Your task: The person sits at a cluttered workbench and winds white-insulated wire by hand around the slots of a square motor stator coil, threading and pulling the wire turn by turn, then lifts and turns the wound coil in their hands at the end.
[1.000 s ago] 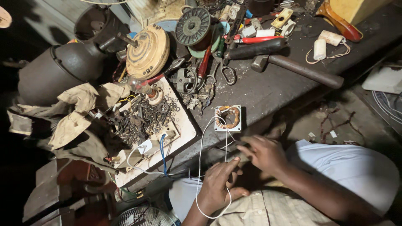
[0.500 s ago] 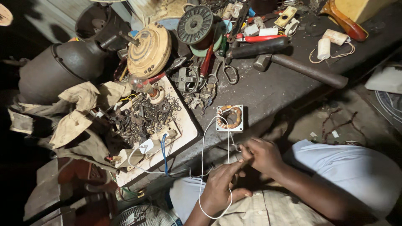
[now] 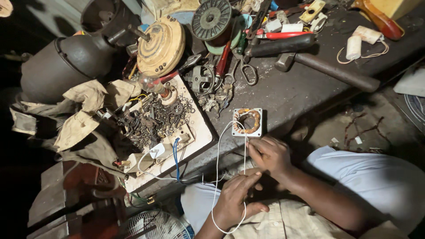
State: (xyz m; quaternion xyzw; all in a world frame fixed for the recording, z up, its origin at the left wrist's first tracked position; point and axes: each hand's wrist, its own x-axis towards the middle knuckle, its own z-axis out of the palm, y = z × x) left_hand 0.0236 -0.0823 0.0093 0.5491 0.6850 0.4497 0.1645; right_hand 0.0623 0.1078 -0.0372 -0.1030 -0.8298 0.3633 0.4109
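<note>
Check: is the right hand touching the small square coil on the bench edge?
Touching. In the head view the right hand has its fingertips against the lower edge of the square coil, with no gap visible.

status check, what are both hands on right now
Left hand and right hand both pinching the white wire. Wire runs to the square coil on the bench edge. Nothing in the way.

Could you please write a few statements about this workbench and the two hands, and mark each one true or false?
1. Both hands, left hand and right hand, handle a thin white wire. True.
2. The small square coil lies on the dark bench. True.
3. The hammer is in the right hand. False: it lies on the bench, untouched.
4. The white tray holds only fruit. False: it holds small metal parts.
</note>
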